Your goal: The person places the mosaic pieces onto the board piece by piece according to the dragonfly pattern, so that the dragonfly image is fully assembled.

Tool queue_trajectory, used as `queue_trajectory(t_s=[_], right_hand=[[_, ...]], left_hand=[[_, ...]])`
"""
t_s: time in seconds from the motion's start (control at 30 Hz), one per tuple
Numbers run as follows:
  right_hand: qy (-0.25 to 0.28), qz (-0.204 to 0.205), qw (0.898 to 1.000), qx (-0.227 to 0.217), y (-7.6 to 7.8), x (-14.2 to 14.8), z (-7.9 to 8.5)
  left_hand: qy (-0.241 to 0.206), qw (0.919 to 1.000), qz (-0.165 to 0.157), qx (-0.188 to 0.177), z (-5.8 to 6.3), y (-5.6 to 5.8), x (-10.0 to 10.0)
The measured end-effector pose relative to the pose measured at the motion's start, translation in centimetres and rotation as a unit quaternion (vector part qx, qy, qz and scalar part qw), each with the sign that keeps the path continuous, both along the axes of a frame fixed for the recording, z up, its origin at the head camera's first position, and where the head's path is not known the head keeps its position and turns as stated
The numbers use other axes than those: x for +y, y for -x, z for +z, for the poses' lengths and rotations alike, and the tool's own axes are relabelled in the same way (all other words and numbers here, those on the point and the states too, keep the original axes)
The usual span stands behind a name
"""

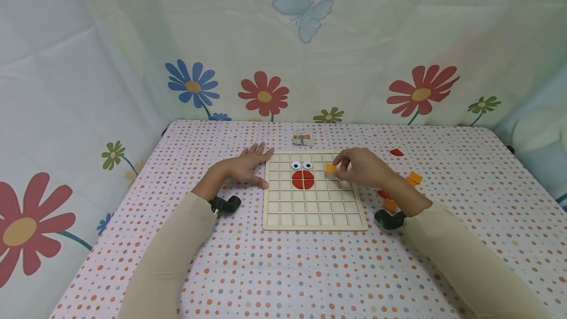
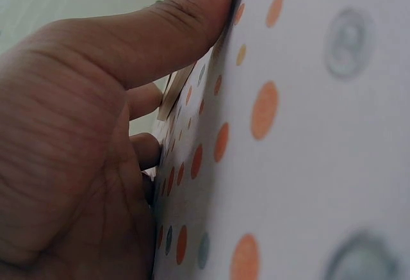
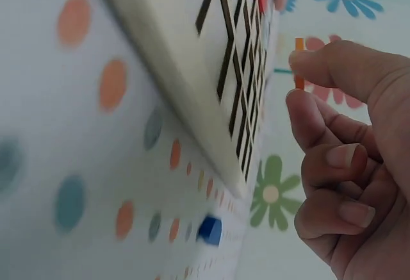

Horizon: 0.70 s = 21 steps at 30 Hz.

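Observation:
A wooden grid board lies flat on the table. On it, two googly eyes sit above a red circle made of quarter pieces. My right hand pinches an orange square tile between thumb and fingertips, over the board's upper right part. In the right wrist view the tile is seen edge-on, apart from the board. My left hand lies at the board's left edge, fingers spread and thumb touching that edge. Its thumb stands large in the left wrist view.
Right of the board lie a red quarter piece and orange tiles, with another orange tile by the right wrist. A small picture card lies behind the board. A blue piece shows in the right wrist view.

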State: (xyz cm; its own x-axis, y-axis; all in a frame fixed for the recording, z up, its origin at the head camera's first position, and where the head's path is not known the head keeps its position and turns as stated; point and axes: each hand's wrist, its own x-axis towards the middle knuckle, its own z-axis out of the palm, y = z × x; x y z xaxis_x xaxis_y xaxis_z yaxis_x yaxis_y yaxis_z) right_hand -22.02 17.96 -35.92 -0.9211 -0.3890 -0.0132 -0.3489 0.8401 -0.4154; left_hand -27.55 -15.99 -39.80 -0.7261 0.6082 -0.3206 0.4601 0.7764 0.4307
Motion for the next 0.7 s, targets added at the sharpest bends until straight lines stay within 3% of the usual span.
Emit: queue_trajectory(t_s=[0.43, 0.7], right_hand=[[-0.064, 0.052, 0.996, -0.028, 1.6, -2.2, -0.7], [-0.083, 0.048, 0.994, -0.044, 2.2, -2.8, -0.6]], left_hand=[[0.008, 0.9999, 0.004, -0.006, -0.3, 0.2, 0.2], [0.011, 0.9999, 0.007, -0.002, -0.2, 0.2, 0.0]])
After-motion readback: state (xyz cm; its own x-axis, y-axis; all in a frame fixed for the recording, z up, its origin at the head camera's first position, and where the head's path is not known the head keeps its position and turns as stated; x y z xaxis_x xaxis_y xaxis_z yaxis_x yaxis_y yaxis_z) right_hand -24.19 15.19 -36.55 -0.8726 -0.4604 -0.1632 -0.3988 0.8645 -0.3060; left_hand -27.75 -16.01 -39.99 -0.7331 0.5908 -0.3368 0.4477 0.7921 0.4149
